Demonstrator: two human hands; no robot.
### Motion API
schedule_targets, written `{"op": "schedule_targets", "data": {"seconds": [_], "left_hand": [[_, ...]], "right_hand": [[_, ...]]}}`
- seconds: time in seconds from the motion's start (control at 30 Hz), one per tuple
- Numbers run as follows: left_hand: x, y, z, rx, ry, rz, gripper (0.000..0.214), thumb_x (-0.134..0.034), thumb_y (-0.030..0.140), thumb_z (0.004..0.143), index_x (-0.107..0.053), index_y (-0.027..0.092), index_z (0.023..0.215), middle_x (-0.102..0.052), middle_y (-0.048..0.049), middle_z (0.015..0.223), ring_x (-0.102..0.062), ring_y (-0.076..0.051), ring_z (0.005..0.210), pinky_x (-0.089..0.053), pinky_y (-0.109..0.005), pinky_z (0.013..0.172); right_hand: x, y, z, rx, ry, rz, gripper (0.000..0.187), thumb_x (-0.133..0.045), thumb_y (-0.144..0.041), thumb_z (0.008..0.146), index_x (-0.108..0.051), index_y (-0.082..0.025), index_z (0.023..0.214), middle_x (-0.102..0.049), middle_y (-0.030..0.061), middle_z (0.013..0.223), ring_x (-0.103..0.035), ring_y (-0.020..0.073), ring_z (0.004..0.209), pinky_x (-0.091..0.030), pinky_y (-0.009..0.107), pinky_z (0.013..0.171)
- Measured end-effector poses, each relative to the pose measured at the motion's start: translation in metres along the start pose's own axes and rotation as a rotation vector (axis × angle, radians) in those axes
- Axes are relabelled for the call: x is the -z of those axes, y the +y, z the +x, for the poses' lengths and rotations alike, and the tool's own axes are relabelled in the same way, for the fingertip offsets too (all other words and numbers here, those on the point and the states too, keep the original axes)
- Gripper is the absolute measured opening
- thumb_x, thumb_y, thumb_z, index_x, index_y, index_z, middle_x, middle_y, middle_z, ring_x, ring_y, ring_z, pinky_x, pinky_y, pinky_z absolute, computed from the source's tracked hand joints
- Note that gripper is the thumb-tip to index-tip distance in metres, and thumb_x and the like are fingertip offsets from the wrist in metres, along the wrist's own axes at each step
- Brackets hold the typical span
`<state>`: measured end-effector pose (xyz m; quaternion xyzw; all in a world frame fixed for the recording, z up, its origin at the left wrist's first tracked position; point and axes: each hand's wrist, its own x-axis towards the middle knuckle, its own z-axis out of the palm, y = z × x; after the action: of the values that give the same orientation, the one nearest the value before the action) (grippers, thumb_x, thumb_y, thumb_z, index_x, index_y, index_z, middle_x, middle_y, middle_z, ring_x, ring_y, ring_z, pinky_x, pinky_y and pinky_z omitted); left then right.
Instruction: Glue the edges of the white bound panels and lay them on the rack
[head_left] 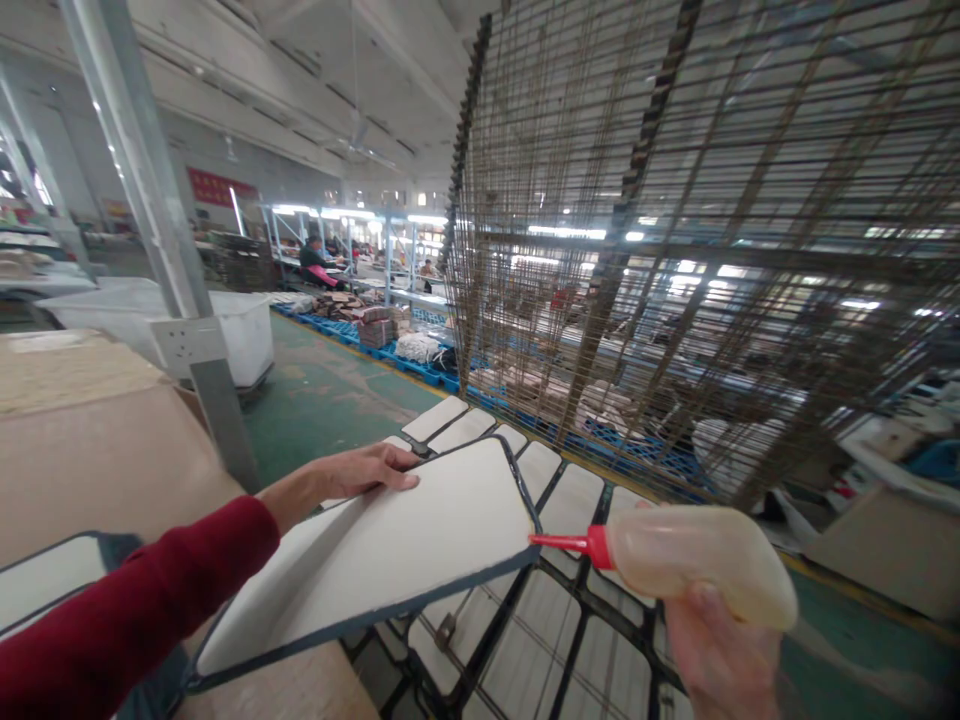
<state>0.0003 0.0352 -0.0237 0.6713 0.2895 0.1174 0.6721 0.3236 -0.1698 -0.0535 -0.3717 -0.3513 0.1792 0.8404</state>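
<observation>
My left hand grips the far edge of a white panel with dark edging, thumb on top and fingers curled beneath. The panel is tilted and slightly bent, its near left end resting low by a light brown surface. In my right hand is a translucent squeeze bottle with a red nozzle, holding a yellowish liquid. Lying nearly level, the bottle points left, its tip at the panel's right corner edge. Whether the tip touches the edge I cannot tell. Most of my right fingers are hidden behind the bottle.
Several similar white panels lie on a rack below. A tall wire-mesh rack leans up at the right. To the left stand a metal post, a white bin and a brown-covered stack. People sit at far benches.
</observation>
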Motion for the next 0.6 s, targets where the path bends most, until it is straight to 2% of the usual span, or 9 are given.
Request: {"op": "schedule_targets", "data": {"seconds": [0.1,0.2,0.37,0.47,0.6], "left_hand": [[-0.004,-0.006,0.004,-0.015,0.018,-0.046,0.037,-0.077,0.040,0.069,-0.073,0.015,0.095,-0.075,-0.0071,0.091,-0.069,-0.018,0.072,-0.053,-0.024,0.065],[-0.007,-0.012,0.008,-0.019,0.042,-0.104,0.038,-0.078,0.040,0.068,-0.073,0.013,0.094,-0.075,-0.0082,0.090,-0.069,-0.018,0.072,-0.053,-0.023,0.064],[-0.007,-0.027,0.016,-0.032,0.067,-0.170,0.042,-0.078,0.039,0.069,-0.071,0.013,0.102,-0.075,-0.0100,0.096,-0.070,-0.020,0.080,-0.054,-0.026,0.074],[-0.008,-0.035,0.021,-0.035,0.076,-0.191,0.043,-0.078,0.039,0.070,-0.071,0.014,0.104,-0.075,-0.0106,0.097,-0.070,-0.021,0.081,-0.055,-0.027,0.075],[-0.013,-0.038,0.027,-0.039,0.106,-0.245,0.042,-0.079,0.039,0.068,-0.071,0.014,0.101,-0.075,-0.0097,0.092,-0.070,-0.020,0.078,-0.054,-0.025,0.072]], "right_hand": [[-0.006,-0.001,-0.003,0.044,0.039,0.003,0.065,-0.083,-0.033,0.064,-0.056,-0.026,0.122,-0.072,0.0046,0.100,-0.063,0.0260,0.107,-0.056,0.042,0.089],[-0.007,0.000,-0.005,0.082,0.076,-0.009,0.060,-0.083,-0.030,0.065,-0.057,-0.026,0.120,-0.070,0.0045,0.107,-0.054,0.0247,0.120,-0.050,0.041,0.098],[0.004,0.013,-0.004,0.092,0.160,-0.103,0.053,-0.081,-0.026,0.067,-0.058,-0.026,0.114,-0.063,0.0031,0.123,-0.040,0.0206,0.133,-0.030,0.040,0.114],[0.006,0.017,-0.001,0.106,0.203,-0.136,0.052,-0.081,-0.028,0.066,-0.059,-0.024,0.112,-0.062,0.0039,0.124,-0.045,0.0227,0.128,-0.027,0.044,0.115],[-0.005,0.014,0.000,0.088,0.195,-0.032,0.041,-0.084,-0.027,0.061,-0.063,-0.025,0.097,-0.068,0.0012,0.103,-0.059,0.0225,0.107,-0.035,0.045,0.110]]}}
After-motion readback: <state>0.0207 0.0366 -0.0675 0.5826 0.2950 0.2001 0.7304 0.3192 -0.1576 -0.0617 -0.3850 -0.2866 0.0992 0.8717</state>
